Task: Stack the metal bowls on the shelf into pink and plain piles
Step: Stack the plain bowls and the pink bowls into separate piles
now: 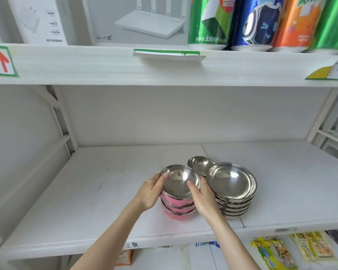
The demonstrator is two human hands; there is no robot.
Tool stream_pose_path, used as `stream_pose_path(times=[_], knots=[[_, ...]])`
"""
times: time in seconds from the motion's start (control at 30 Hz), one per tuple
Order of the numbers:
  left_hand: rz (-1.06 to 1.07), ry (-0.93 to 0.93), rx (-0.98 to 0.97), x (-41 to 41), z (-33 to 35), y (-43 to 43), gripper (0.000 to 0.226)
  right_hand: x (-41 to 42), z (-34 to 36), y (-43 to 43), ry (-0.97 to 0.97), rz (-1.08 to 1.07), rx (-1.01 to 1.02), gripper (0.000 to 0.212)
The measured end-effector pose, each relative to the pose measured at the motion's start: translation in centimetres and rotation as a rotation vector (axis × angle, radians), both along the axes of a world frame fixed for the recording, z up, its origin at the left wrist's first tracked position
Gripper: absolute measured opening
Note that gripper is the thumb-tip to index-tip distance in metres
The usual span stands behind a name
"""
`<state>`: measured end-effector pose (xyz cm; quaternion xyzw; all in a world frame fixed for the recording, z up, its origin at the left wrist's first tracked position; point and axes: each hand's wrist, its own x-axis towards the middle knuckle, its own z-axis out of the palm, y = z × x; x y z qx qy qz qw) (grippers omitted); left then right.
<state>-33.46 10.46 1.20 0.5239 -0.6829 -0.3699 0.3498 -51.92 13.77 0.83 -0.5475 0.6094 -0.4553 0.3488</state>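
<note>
A pile of pink-sided metal bowls (177, 208) stands near the front of the white shelf (105, 191). The top pink bowl (179, 181) sits on it, tilted slightly. My left hand (150, 191) grips its left rim and my right hand (202, 197) grips its right rim, thumb inside the bowl. Right beside it, touching my right hand, rises a pile of several plain steel bowls (231, 184). One small plain bowl (200, 165) lies alone just behind both piles.
The shelf above (164, 69) hangs low, carrying boxes (137, 20) and drink cans (258, 22). White uprights (61, 121) frame the left and right sides. Snack packets (275, 252) lie on the shelf below.
</note>
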Motion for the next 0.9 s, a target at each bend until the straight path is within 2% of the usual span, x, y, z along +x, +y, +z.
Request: stream_pose_path(times=[0.13, 0.33, 0.57, 0.63, 0.73, 0.9], knots=[[-0.010, -0.034, 0.022, -0.1, -0.7, -0.7, 0.055, 0.1, -0.4, -0.4, -0.019, -0.015, 0.017, 0.045], [0.030, -0.172, 0.066, -0.2, -1.5, -1.0, 0.051, 0.1, -1.1, -0.7, 0.003, -0.065, 0.156, 0.042], [0.045, -0.339, 0.021, -0.3, -0.6, 0.2, 0.063, -0.2, -1.2, 0.6, -0.067, -0.084, 0.214, 0.062], [0.056, -0.423, -0.039, -0.3, -0.3, 1.1, 0.064, -0.3, -1.1, 1.8, -0.024, -0.076, 0.180, 0.065], [0.108, -0.576, -0.118, -0.1, 0.0, 3.1, 0.068, -0.1, -0.9, 4.3, 0.090, -0.072, 0.045, 0.055], [0.157, -0.855, -0.326, 0.3, 0.6, 7.2, 0.076, 0.1, 0.1, 9.0, 0.489, -0.158, -0.152, 0.066]])
